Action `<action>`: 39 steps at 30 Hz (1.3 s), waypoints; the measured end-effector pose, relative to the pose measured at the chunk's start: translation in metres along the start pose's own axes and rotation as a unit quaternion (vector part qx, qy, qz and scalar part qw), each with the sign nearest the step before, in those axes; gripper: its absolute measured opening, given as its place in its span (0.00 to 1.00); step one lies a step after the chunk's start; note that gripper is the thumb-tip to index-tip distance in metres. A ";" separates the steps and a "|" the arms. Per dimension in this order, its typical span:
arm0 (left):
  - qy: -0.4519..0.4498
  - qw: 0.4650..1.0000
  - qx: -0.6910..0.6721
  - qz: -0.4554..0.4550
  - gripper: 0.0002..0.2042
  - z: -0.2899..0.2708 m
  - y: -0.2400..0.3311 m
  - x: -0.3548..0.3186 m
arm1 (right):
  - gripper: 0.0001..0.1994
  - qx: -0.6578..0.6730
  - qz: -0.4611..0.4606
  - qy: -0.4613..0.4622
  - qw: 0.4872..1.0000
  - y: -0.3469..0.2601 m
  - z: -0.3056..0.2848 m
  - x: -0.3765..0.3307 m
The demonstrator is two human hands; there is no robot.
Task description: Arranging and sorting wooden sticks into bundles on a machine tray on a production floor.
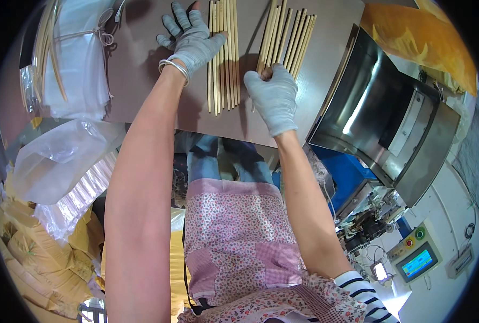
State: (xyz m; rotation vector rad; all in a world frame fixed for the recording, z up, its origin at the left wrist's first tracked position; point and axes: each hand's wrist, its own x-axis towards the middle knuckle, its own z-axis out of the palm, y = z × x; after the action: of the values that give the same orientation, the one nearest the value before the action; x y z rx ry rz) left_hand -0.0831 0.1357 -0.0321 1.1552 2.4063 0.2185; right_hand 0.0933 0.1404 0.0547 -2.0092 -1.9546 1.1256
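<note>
A: Where are the hands rn?

B: Left hand point(192, 40) lies flat, fingers spread, palm on the left row of wooden sticks point(223, 56) on the worktop point(137, 70). Right hand point(274, 97) is fisted tight round the near ends of the right bunch of sticks point(287, 43), which fans out away from the person

A: Risks?

B: I'd say the fanned bunch could slip out of the fist, since only the ends are pinched. The flat row could roll or skew under the palm & mix w/ the other bunch, as they lie just beside each other

A: What else is about?

B: Steel machine point(390, 124) just right of the sticks, its edge near the right hand, so little room that side. Clear plastic bags point(62, 161) at left, tied bundle of sleeves point(78, 54) on the worktop's left end, yellow sacks point(40, 258) below, control panel point(416, 261) lower right
</note>
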 end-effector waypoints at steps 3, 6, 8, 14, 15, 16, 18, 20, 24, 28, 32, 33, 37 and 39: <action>-0.008 1.000 0.021 -0.004 0.48 0.000 -0.007 -0.003 | 0.09 0.135 -0.015 -0.057 0.989 -0.008 0.003 -0.018; -0.013 0.999 0.032 -0.005 0.49 -0.004 0.002 -0.002 | 0.09 0.118 -0.052 -0.077 0.989 -0.005 0.016 -0.018; -0.023 0.999 0.033 -0.008 0.49 -0.005 0.004 -0.001 | 0.13 0.019 -0.147 -0.037 0.988 -0.008 0.026 -0.018; -0.109 0.988 0.086 -0.075 0.43 -0.024 0.024 -0.009 | 0.13 -0.051 -0.124 -0.048 0.990 -0.013 0.040 -0.005; -0.072 0.994 0.073 -0.048 0.45 -0.011 0.009 -0.005 | 0.13 -0.080 -0.123 -0.057 0.988 -0.015 0.042 -0.006; -0.037 0.998 0.056 -0.020 0.48 -0.011 0.009 -0.004 | 0.13 -0.081 -0.123 -0.056 0.988 -0.018 0.041 -0.005; -0.042 0.998 0.041 -0.019 0.48 -0.010 0.009 -0.006 | 0.12 -0.112 -0.091 -0.072 0.987 -0.025 0.040 -0.006; -0.063 0.998 0.022 -0.018 0.45 -0.015 0.015 -0.007 | 0.11 -0.132 -0.085 -0.070 0.985 -0.031 0.046 -0.003; -0.077 0.996 0.025 -0.023 0.45 -0.019 0.009 -0.010 | 0.10 -0.175 -0.084 -0.087 0.977 -0.042 0.057 0.001; -0.059 0.998 0.019 -0.016 0.43 -0.020 0.016 -0.010 | 0.12 -0.168 -0.067 -0.093 0.979 -0.037 0.056 0.012; -0.062 0.998 -0.018 -0.022 0.43 -0.022 0.016 -0.009 | 0.16 -0.085 -0.076 -0.094 0.989 -0.035 0.044 0.014; -0.058 0.998 -0.020 -0.017 0.43 -0.021 0.016 -0.008 | 0.16 -0.085 -0.078 -0.087 0.989 -0.035 0.036 0.013; -0.072 0.997 -0.019 -0.028 0.44 -0.020 0.022 -0.004 | 0.12 -0.022 -0.122 -0.085 0.989 -0.013 -0.031 -0.008; -0.072 0.997 -0.001 -0.025 0.43 -0.017 0.019 0.002 | 0.17 0.099 -0.028 -0.129 0.986 -0.012 -0.093 -0.023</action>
State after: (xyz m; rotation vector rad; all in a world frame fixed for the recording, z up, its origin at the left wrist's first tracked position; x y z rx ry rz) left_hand -0.0785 0.1505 -0.0116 1.0701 2.3041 0.1168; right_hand 0.1392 0.1585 0.1375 -1.7726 -1.9037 1.5648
